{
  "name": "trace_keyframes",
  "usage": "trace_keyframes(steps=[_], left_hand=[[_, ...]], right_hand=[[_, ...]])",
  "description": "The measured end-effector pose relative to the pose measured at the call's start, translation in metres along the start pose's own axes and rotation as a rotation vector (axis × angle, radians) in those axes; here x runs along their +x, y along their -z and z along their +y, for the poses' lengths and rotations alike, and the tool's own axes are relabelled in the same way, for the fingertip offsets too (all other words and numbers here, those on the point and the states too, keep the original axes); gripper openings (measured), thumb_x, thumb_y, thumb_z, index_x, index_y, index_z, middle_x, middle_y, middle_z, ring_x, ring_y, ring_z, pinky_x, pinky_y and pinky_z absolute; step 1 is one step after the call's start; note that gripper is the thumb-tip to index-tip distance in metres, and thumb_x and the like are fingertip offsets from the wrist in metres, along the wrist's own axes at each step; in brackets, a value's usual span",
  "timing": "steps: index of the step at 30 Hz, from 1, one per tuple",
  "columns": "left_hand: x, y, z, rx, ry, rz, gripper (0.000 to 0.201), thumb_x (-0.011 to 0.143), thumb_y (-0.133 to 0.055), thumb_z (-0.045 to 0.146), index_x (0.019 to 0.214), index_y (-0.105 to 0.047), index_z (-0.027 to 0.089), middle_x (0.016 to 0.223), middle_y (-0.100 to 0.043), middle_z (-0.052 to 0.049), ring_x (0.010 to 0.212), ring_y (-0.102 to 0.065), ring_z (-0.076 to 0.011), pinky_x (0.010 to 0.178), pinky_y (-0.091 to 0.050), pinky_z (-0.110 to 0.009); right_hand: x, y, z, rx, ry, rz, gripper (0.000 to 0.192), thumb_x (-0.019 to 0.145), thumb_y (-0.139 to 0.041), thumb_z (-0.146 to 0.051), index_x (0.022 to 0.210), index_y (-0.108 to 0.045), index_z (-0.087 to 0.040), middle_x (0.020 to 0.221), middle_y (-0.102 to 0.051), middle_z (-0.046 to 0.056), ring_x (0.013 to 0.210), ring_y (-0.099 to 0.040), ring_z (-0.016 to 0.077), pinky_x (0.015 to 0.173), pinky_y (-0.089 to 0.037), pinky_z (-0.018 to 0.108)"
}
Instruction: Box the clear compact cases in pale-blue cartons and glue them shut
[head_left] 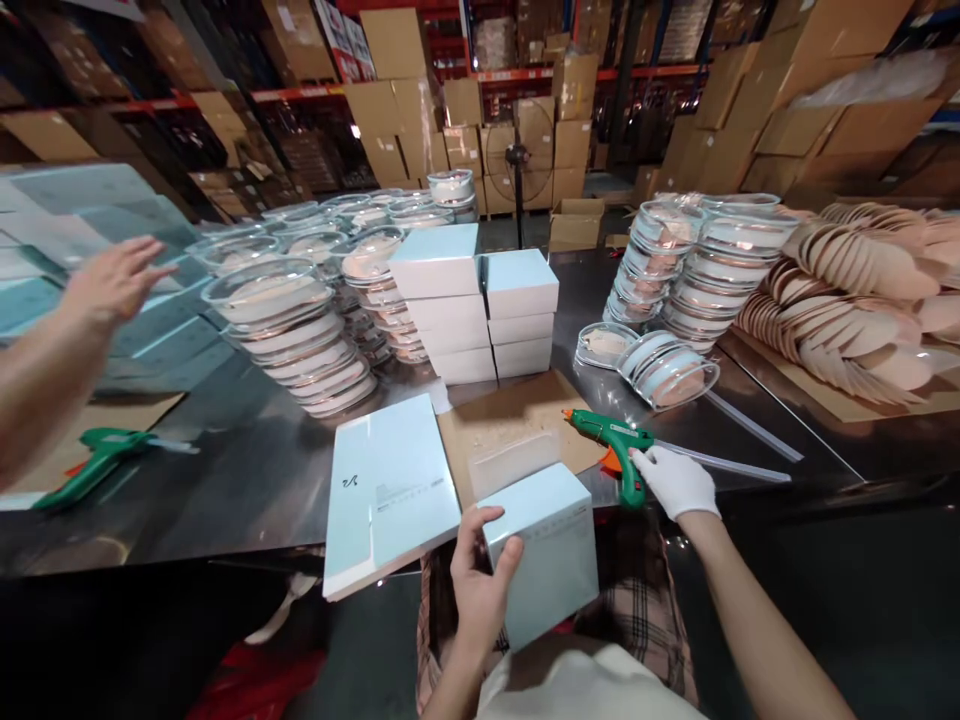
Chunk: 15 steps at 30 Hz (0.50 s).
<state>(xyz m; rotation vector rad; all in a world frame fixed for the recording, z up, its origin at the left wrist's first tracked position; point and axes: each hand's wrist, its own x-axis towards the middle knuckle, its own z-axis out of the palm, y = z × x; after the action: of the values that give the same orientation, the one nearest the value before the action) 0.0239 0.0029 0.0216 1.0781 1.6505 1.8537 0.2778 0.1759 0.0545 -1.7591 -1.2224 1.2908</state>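
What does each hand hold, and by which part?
Left hand holds the box by its left side; gloved right hand holds the glue gun by its handle.

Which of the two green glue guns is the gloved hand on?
The glue gun right of the cardboard sheet; the right hand grips its handle. The other glue gun lies untouched far left.

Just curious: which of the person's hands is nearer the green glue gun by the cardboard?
Right. The gloved right hand touches the glue gun; the left hand holds the pale box.

Bright overhead light, glare on steel table [247, 480], wide-angle edge warp, motion blur.
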Motion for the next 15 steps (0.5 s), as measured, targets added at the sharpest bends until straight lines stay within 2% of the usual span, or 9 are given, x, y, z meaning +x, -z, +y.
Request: trace_keyframes(steps=[2, 3, 5, 7, 8, 10, 13, 15], left_hand=[[0.000, -0.002, 0.000, -0.007, 0.011, -0.032, 0.042, 0.082, -0.079, 0.062, 0.097, -0.074, 0.024, 0.102, -0.072, -0.006, 0.097, -0.068, -0.0257, 0.082, -0.052, -0.032], [-0.001, -0.004, 0.000, -0.018, 0.019, -0.059, 0.044, 0.081, -0.079, 0.064, 0.097, -0.074, 0.023, 0.101, -0.072, -0.006, 0.096, -0.068, -0.0259, 0.081, -0.053, -0.032], [-0.002, -0.008, -0.001, -0.044, 0.045, -0.117, 0.046, 0.080, -0.079, 0.066, 0.097, -0.073, 0.024, 0.102, -0.072, -0.007, 0.099, -0.069, -0.0274, 0.081, -0.054, -0.033], [-0.002, -0.012, -0.002, -0.065, 0.083, -0.146, 0.047, 0.079, -0.079, 0.067, 0.098, -0.072, 0.023, 0.113, -0.072, -0.010, 0.115, -0.067, -0.0314, 0.088, -0.054, -0.035], [-0.001, -0.014, -0.002, -0.082, 0.110, -0.147, 0.047, 0.080, -0.079, 0.065, 0.100, -0.070, 0.024, 0.120, -0.071, -0.011, 0.124, -0.064, -0.0331, 0.093, -0.054, -0.036], [0.001, -0.015, -0.004, -0.151, 0.164, -0.124, 0.052, 0.083, -0.079, 0.062, 0.115, -0.063, 0.025, 0.132, -0.067, -0.014, 0.131, -0.061, -0.0332, 0.098, -0.053, -0.039], [0.008, -0.014, -0.006, -0.267, 0.180, -0.085, 0.072, 0.086, -0.077, 0.060, 0.139, -0.037, 0.032, 0.131, -0.067, -0.013, 0.117, -0.069, -0.0269, 0.092, -0.057, -0.039], [0.011, -0.010, -0.007, -0.264, 0.148, -0.092, 0.077, 0.086, -0.078, 0.059, 0.142, -0.031, 0.035, 0.128, -0.068, -0.011, 0.110, -0.071, -0.0240, 0.089, -0.057, -0.037]], right_hand=[[-0.017, -0.009, -0.008, -0.016, 0.186, 0.064, 0.024, 0.073, -0.083, -0.046, 0.076, -0.073, -0.024, 0.081, -0.077, 0.007, 0.096, -0.074, 0.0300, 0.079, -0.056, 0.034], [-0.025, -0.017, -0.013, 0.017, 0.273, 0.014, 0.029, 0.072, -0.083, -0.047, 0.089, -0.077, -0.024, 0.091, -0.079, 0.007, 0.099, -0.074, 0.0290, 0.084, -0.056, 0.035], [-0.038, -0.037, -0.020, 0.147, 0.335, -0.245, 0.046, 0.071, -0.083, -0.049, 0.107, -0.077, -0.020, 0.105, -0.080, 0.007, 0.100, -0.073, 0.0271, 0.089, -0.056, 0.036], [-0.045, -0.053, -0.023, 0.275, 0.262, -0.483, 0.053, 0.067, -0.086, -0.051, 0.106, -0.077, -0.017, 0.103, -0.079, 0.008, 0.092, -0.072, 0.0247, 0.084, -0.057, 0.034], [-0.046, -0.057, -0.023, 0.320, 0.232, -0.536, 0.054, 0.066, -0.087, -0.054, 0.103, -0.076, -0.016, 0.100, -0.078, 0.007, 0.089, -0.071, 0.0234, 0.082, -0.056, 0.033], [-0.046, -0.058, -0.019, 0.350, 0.293, -0.596, 0.061, 0.071, -0.083, -0.068, 0.101, -0.076, -0.016, 0.103, -0.076, 0.009, 0.091, -0.070, 0.0228, 0.084, -0.055, 0.033], [-0.044, -0.046, -0.014, 0.241, 0.612, -0.757, 0.081, 0.074, -0.066, -0.090, 0.111, -0.076, -0.019, 0.127, -0.068, 0.014, 0.115, -0.066, 0.0271, 0.101, -0.052, 0.039], [-0.041, -0.037, -0.014, 0.121, 0.760, -0.844, 0.078, 0.074, -0.071, -0.086, 0.117, -0.073, -0.021, 0.134, -0.063, 0.014, 0.123, -0.062, 0.0279, 0.106, -0.050, 0.041]])
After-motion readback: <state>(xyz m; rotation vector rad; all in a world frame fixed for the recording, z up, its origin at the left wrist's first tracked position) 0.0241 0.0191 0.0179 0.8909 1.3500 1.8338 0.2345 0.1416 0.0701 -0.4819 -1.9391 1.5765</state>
